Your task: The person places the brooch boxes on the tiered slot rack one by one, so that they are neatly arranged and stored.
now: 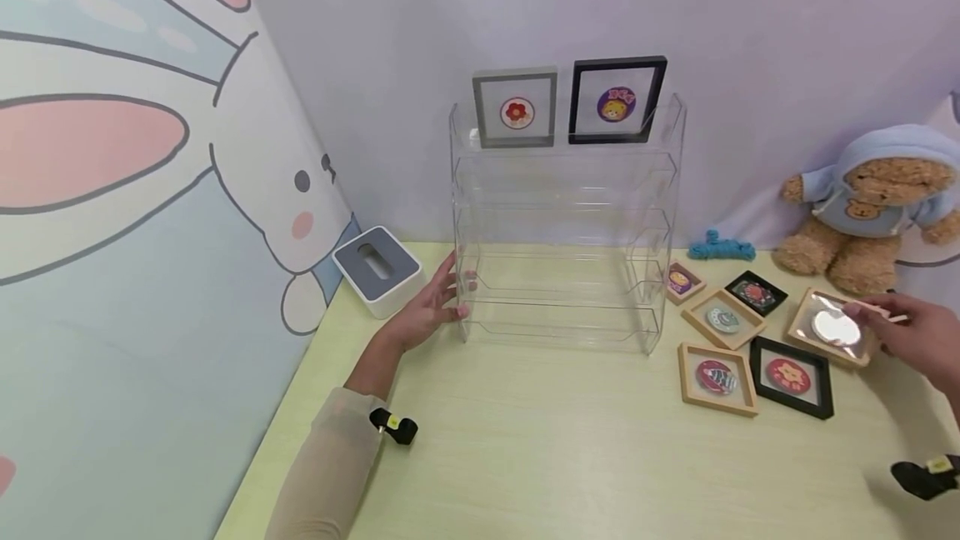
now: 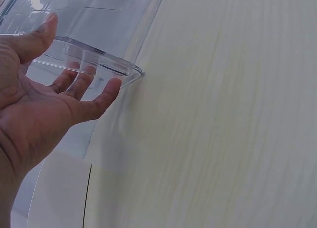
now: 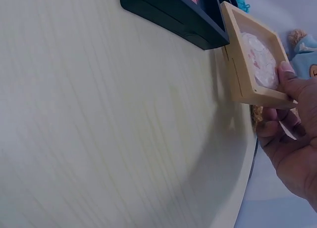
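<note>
A clear tiered display rack (image 1: 562, 315) stands against the wall, with a grey frame (image 1: 480, 107) and a black frame (image 1: 656, 98) on its top tier. My left hand (image 1: 427, 311) holds the rack's left side, its thumb and fingers spread on either side of the edge (image 2: 99, 54). At the far right my right hand (image 1: 918, 332) grips a light wooden frame (image 1: 806, 332) by its side, thumb on the front and fingers underneath. Inside that frame is a round badge (image 3: 260, 59), washed out by glare in the head view.
Left of the held frame lie a wooden frame (image 1: 684, 373), a black frame (image 1: 828, 390) and several others. A teddy bear (image 1: 870, 215) in a blue hoodie sits behind, near a blue bundle (image 1: 722, 248). A white box (image 1: 390, 298) with a grey top stands left of the rack.
</note>
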A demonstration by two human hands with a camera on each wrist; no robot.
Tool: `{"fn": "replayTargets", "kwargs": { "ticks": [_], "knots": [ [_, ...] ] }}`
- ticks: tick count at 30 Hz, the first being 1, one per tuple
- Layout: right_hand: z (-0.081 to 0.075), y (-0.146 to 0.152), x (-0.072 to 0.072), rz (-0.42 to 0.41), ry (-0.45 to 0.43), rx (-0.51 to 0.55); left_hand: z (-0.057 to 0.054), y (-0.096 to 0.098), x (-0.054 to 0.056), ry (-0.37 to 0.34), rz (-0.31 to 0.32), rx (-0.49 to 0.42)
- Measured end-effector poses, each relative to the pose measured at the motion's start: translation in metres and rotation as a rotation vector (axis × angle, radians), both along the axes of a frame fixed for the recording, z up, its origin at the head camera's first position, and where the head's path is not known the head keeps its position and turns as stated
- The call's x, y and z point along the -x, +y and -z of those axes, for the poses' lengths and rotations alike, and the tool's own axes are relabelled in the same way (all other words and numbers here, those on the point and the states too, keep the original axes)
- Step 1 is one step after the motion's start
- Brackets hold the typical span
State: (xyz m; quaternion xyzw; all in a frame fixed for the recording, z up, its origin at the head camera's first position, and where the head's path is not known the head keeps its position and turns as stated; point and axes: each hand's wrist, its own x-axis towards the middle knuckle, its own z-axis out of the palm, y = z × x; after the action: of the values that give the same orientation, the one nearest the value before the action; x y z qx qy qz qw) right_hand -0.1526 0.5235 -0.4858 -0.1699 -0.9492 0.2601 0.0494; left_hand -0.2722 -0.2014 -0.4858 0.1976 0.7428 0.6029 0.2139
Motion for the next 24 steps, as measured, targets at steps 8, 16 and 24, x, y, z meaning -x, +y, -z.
{"fn": "replayTargets", "kwargs": {
  "ticks": [8, 16, 24],
  "knots": [
    [-0.014, -0.021, 0.000, -0.041, 0.280, -0.057, 0.000, 0.000, 0.000, -0.005, -0.002, -0.007],
    [-0.040, -0.051, 0.009, -0.091, 0.389, -0.114, -0.001, 0.000, -0.003, 0.000, -0.012, 0.012],
    [-0.065, -0.086, 0.017, -0.151, 0.569, -0.111, -0.002, 0.000, -0.002, -0.004, -0.009, 0.006]
  ]
}}
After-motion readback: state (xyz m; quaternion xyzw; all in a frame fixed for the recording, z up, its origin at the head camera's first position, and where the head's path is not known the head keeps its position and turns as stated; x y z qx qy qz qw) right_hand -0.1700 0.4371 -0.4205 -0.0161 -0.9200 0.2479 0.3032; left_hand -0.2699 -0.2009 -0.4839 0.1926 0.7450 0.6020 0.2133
